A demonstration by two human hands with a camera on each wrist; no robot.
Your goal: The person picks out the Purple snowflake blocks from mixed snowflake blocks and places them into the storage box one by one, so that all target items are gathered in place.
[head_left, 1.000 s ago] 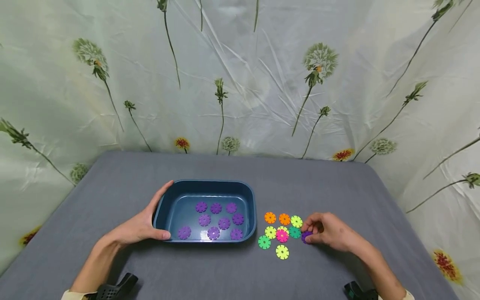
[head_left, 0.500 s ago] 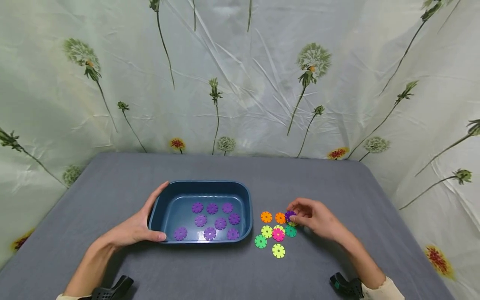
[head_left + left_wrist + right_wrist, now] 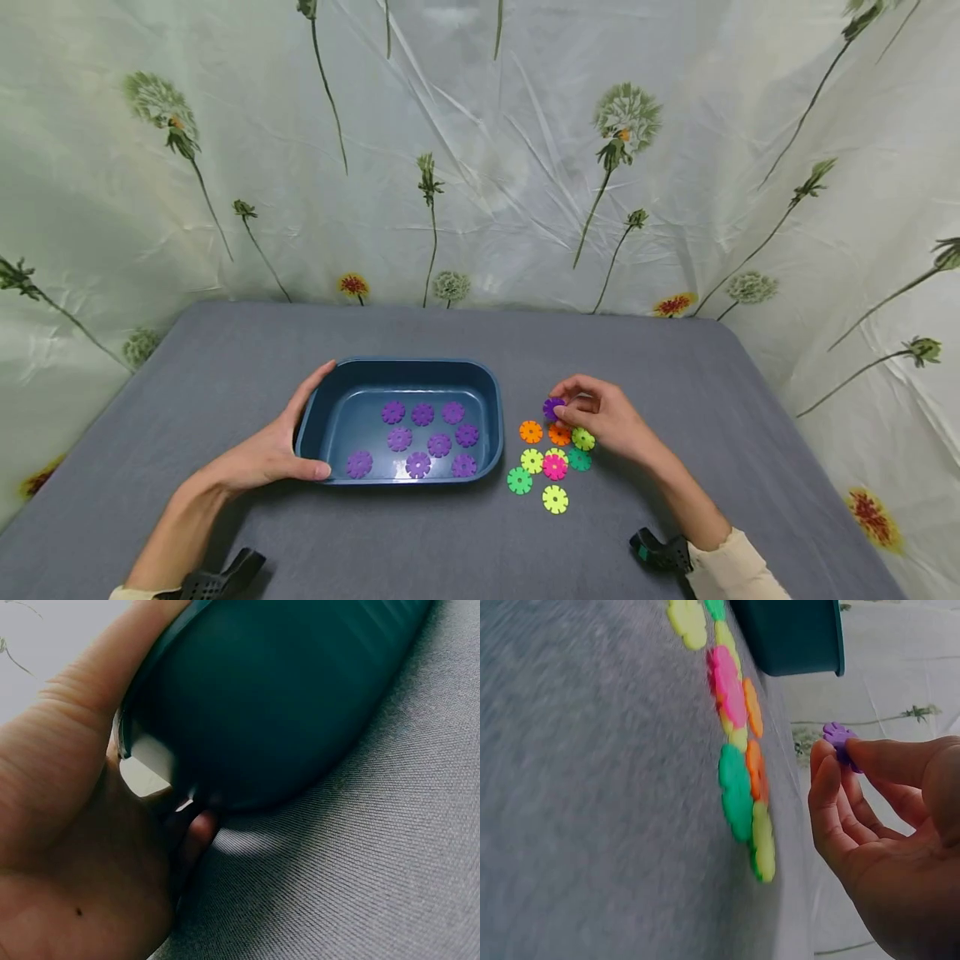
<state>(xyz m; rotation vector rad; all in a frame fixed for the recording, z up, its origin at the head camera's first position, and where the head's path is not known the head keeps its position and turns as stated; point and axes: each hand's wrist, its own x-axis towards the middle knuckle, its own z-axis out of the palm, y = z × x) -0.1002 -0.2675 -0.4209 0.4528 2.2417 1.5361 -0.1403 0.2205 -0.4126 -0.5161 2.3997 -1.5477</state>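
A dark blue plastic tray (image 3: 330, 433) sits left of centre on the table, with several purple notched building discs (image 3: 400, 439) lying flat inside. Its left end is gripped by my left hand (image 3: 273, 450), thumb at the near corner and a finger at the far one; in the left wrist view the tray wall (image 3: 270, 712) hides the other fingertips. Thumb and fingers of my right hand (image 3: 611, 417) pinch one purple disc (image 3: 841, 741), raised above the table near the orange discs. Beneath that hand lie loose discs, among them a pink one (image 3: 555, 467) and a dark green one (image 3: 579, 459).
More loose discs in orange (image 3: 530, 432), yellow (image 3: 555, 500) and light green (image 3: 519, 481) spread just right of the tray, some overlapping. Grey cloth (image 3: 420, 550) covers the table. A flower-printed curtain (image 3: 495, 167) hangs behind it.
My right hand has lifted the purple disc from the right side of the loose discs and carried it left and away from me. The left hand keeps its grip on the tray.
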